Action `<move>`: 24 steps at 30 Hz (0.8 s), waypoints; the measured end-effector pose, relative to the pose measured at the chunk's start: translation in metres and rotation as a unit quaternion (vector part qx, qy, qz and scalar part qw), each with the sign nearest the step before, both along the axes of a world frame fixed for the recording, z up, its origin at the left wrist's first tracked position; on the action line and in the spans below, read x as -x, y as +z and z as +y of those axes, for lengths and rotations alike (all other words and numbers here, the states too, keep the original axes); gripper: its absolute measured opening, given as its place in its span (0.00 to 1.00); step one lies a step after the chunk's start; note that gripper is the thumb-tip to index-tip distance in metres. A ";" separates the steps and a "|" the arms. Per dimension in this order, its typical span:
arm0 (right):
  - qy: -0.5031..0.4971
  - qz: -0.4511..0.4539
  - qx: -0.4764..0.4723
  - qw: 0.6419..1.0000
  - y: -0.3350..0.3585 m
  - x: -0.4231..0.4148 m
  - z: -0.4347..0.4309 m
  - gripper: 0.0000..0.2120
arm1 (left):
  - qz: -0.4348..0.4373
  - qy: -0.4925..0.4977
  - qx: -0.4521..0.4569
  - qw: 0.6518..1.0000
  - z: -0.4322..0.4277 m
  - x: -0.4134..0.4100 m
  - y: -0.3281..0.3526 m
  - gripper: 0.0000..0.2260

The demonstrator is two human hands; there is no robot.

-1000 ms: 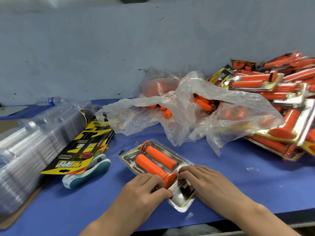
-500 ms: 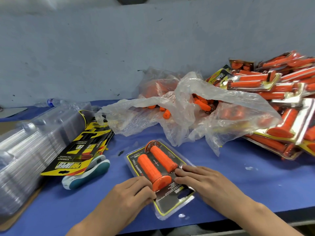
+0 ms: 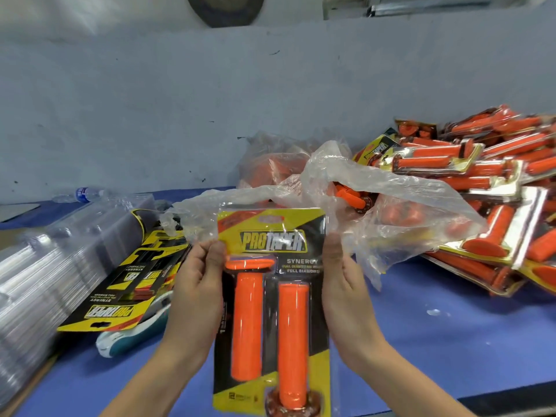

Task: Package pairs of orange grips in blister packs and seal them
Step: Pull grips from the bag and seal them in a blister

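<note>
I hold a blister pack (image 3: pixel 270 236) upright in front of me, above the blue table (image 3: pixel 436 341). Its black and yellow card carries two orange grips (image 3: pixel 246 323) side by side under clear plastic. My left hand (image 3: pixel 195 293) grips the pack's left edge, thumb on the front near the top. My right hand (image 3: pixel 346 299) holds the right edge, with its thumb at the front and its fingers behind the pack. A crumpled clear plastic bag (image 3: pixel 376 203) with loose orange grips (image 3: pixel 350 197) lies behind the pack.
A heap of packed blister packs (image 3: pixel 487 188) fills the right side. Printed cards (image 3: pixel 120 293) lie at the left on a teal and white object (image 3: pixel 132 335). Stacked clear blister shells (image 3: pixel 45 266) and a water bottle (image 3: pixel 81 194) sit further left. A grey wall stands behind.
The blister pack lay flat on the table under both hands; now both hands have lifted it and turned it upright, facing me.
</note>
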State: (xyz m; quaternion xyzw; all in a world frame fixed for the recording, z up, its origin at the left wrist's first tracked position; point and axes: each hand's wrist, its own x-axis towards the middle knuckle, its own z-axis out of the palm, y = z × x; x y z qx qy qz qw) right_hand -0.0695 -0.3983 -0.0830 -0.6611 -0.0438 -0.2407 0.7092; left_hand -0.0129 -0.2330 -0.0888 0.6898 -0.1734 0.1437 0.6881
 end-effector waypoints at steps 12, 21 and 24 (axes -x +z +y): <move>-0.119 0.130 -0.177 0.968 -0.013 -0.023 -0.029 0.23 | 0.344 -0.071 -0.006 0.936 -0.021 0.010 -0.026 0.25; -0.085 0.269 -0.128 0.951 -0.041 -0.003 -0.014 0.29 | 0.233 -0.007 0.009 0.972 -0.018 0.012 -0.005 0.24; -0.115 0.270 -0.117 0.949 -0.048 -0.002 -0.009 0.29 | 0.296 -0.021 0.030 0.955 -0.016 0.011 -0.003 0.23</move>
